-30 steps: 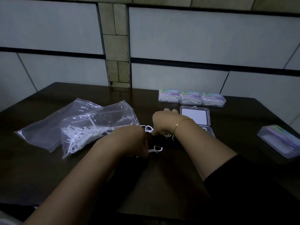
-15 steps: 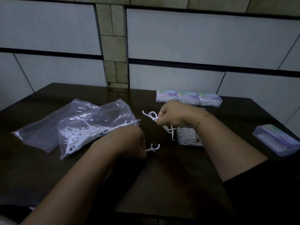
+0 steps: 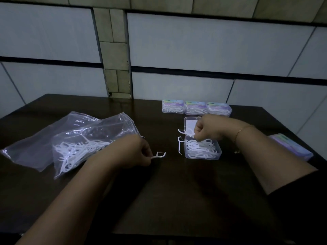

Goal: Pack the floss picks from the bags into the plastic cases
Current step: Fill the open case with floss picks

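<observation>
A dark brown wooden worktop [image 3: 177,200] stands against a wall of pale panels. On its left lie two crumpled clear plastic bags [image 3: 44,144], overlapping; the nearer one holds a tangle of loose white floss picks [image 3: 76,149]. At the far middle three shut clear plastic cases with purple labels [image 3: 196,108] sit in a row, touching side by side and full of picks. Another shut clear case with a purple lid [image 3: 292,147] lies at the right edge. Right of centre sits an open clear plastic case [image 3: 202,151], lid tipped back on the far side, its tray heaped with white picks. The right hand [image 3: 208,129], a thin gold bracelet [image 3: 238,133] on its wrist, hovers over that tray with fingers curled round a small bunch of white picks [image 3: 187,132]. One white pick [image 3: 179,145] hangs at the tray's left wall. The left hand [image 3: 134,151], near the mouth of the nearer bag, pinches a single white floss pick [image 3: 159,155] by its handle between thumb and fingers, just above the worktop.
</observation>
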